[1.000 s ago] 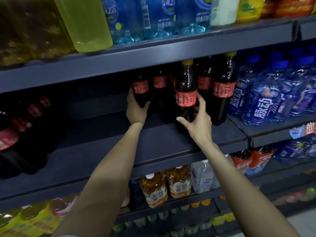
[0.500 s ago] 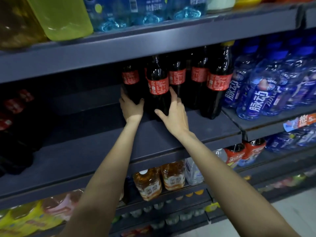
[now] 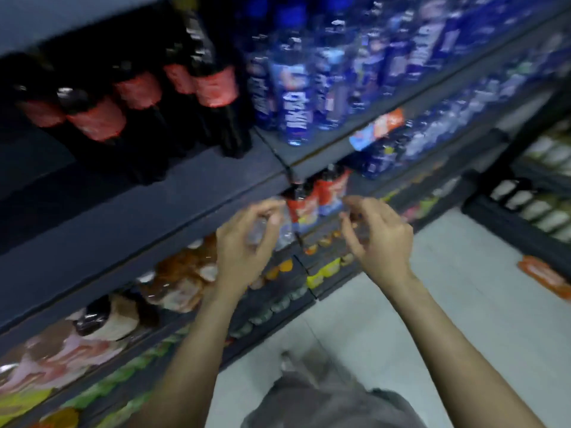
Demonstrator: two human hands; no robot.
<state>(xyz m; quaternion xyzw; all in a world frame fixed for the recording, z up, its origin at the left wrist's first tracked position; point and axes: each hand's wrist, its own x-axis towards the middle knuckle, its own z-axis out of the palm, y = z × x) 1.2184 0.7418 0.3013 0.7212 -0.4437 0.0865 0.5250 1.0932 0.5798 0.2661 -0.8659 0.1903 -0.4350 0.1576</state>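
left hand (image 3: 244, 242) and right hand (image 3: 381, 239) empty, fingers loosely curled, held apart below the shelf (image 3: 154, 211) edge — cola bottles (image 3: 216, 88) upright above, untouched — view blurred.

Dark cola bottles (image 3: 215, 88), red labels, upright, clustered

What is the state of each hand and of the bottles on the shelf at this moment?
left hand: in the air before the shelves, fingers loosely curled, holds nothing.
right hand: the same, apart from the left.
cola bottles: standing on the dark shelf, untouched.
blue bottles: standing in rows beside the cola, untouched.
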